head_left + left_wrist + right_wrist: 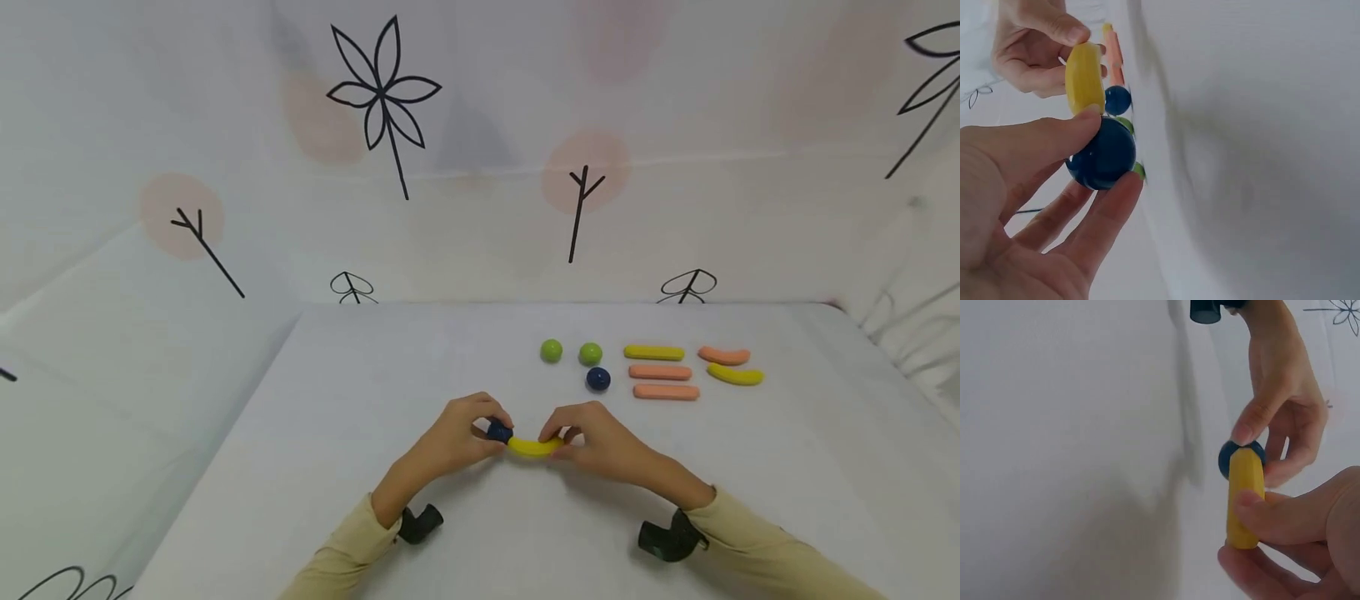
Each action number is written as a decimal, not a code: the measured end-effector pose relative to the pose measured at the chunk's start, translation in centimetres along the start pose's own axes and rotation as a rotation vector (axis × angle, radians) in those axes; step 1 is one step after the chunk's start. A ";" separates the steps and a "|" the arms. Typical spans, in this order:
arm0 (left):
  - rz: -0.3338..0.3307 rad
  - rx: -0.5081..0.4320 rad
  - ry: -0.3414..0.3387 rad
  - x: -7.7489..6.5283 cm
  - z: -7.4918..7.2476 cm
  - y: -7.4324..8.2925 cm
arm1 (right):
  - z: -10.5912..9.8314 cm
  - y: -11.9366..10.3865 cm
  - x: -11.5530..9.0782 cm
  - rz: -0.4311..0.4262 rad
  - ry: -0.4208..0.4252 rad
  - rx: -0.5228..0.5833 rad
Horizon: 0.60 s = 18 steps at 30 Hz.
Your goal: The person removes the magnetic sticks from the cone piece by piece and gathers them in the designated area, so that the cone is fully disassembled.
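My left hand [459, 435] pinches a glossy dark blue ball [1102, 153] between thumb and fingertips. Opposite it, my right hand [600, 442] holds a curved yellow stick [531, 449] by its right end, thumb on one side and fingers on the other. The stick's left end is up against the ball, and both pieces are held low over the white table [480, 533]. In the left wrist view, the left thumb tip lies right where stick and ball meet. Seen from the right wrist, the yellow stick [1246, 478] covers part of the ball.
Farther back lie two green balls [551, 350], a second dark blue ball [597, 379], a straight yellow stick [654, 353], two straight salmon sticks [660, 372], a curved salmon stick [724, 356] and another curved yellow stick [735, 375]. A patterned white backdrop [480, 225] rises behind the table.
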<state>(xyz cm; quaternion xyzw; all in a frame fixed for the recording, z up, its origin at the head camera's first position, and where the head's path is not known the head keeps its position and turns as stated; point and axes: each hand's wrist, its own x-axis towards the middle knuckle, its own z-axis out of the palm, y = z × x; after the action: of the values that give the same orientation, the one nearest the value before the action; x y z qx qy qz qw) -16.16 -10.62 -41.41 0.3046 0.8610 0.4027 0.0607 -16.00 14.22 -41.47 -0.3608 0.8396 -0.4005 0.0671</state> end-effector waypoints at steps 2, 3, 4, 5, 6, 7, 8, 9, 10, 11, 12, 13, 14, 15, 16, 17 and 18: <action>0.011 0.033 0.009 0.5 0.0 0.3 | -0.8 0.0 -0.6 0.024 0.000 -0.014; 0.015 0.047 0.020 0.7 -0.1 0.4 | -1.3 0.0 -0.9 0.033 0.001 -0.020; 0.017 0.056 0.035 0.9 -0.2 0.4 | -1.8 0.1 -1.3 0.044 0.004 -0.025; 0.021 0.059 0.051 1.2 -0.3 0.4 | -2.3 0.1 -1.7 0.053 0.009 -0.027; 0.026 0.048 0.067 1.5 -0.4 0.3 | -2.8 0.2 -2.1 0.057 0.016 -0.029; 0.034 0.036 0.083 1.7 -0.5 0.3 | -3.3 0.4 -2.5 0.064 0.025 -0.029; 0.045 0.022 0.094 2.0 -0.6 0.3 | -3.9 0.5 -2.9 0.068 0.037 -0.032; 0.056 0.008 0.100 2.3 -0.7 0.3 | -4.4 0.6 -3.3 0.071 0.051 -0.031; 0.065 -0.003 0.105 2.5 -0.7 0.3 | -5.0 0.7 -3.7 0.080 0.062 -0.035; 0.074 -0.014 0.109 2.8 -0.7 0.3 | -5.5 0.9 -4.1 0.086 0.074 -0.042; 0.077 -0.025 0.113 3.1 -0.7 0.3 | -6.0 1.1 -4.4 0.087 0.084 -0.050; 0.080 -0.034 0.117 3.3 -0.6 0.3 | -6.5 1.2 -4.8 0.089 0.094 -0.054; 0.078 -0.049 0.122 3.6 -0.5 0.2 | -7.0 1.4 -5.1 0.093 0.105 -0.061; 0.075 -0.065 0.128 3.9 -0.3 0.2 | -7.4 1.6 -5.5 0.096 0.120 -0.070; 0.073 -0.080 0.134 4.2 -0.1 0.1 | -7.9 1.9 -5.8 0.098 0.129 -0.083; 0.068 -0.101 0.139 4.5 0.0 0.0 | -8.2 2.1 -6.2 0.100 0.144 -0.099; 0.060 -0.122 0.142 4.8 0.2 -0.1 | -8.6 2.4 -6.6 0.102 0.157 -0.115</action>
<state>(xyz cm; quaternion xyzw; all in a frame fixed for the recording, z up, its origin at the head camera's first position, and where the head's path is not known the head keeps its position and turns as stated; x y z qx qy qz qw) -20.00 -7.75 -40.92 0.2967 0.8275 0.4767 0.0057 -15.94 24.95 -38.55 -0.2881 0.8812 -0.3747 0.0007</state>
